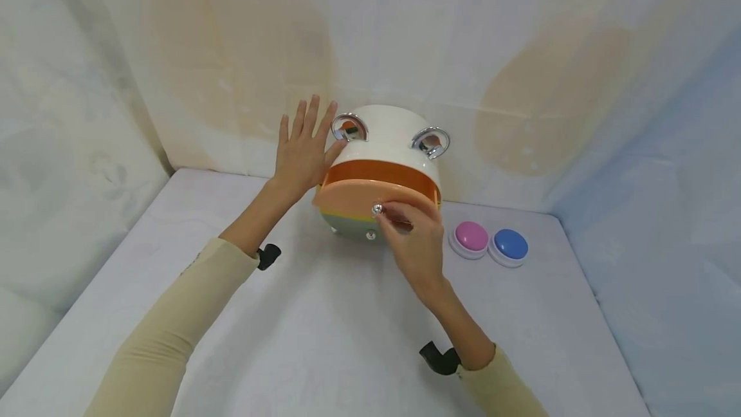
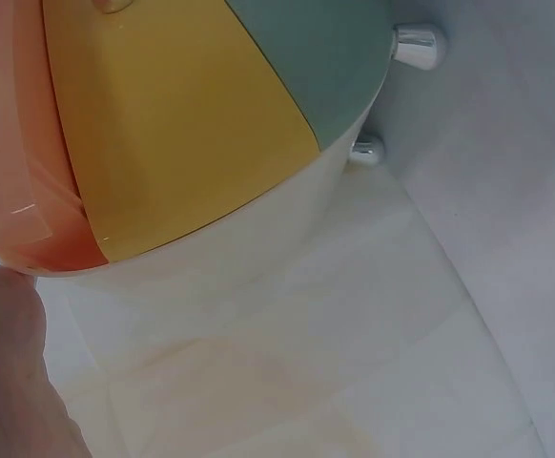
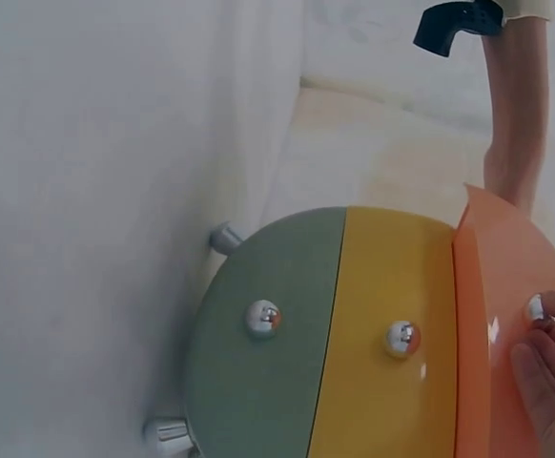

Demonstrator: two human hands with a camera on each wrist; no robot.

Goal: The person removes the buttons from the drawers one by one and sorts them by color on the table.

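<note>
While the left hand (image 1: 301, 150) lies flat with fingers spread against the smooth white side of the round drawer box (image 1: 384, 130), the right hand (image 1: 417, 243) pinches the small shiny metal knob (image 1: 377, 209) of the glossy orange top drawer (image 1: 370, 195), just under its grip. That drawer juts out toward the person, above the shut yellow drawer (image 3: 387, 334) and green drawer (image 3: 263, 324). On the cloth-covered table (image 1: 324, 327), right of the box, sit domed pink button (image 1: 471, 237) and blue button (image 1: 511, 244)
</note>
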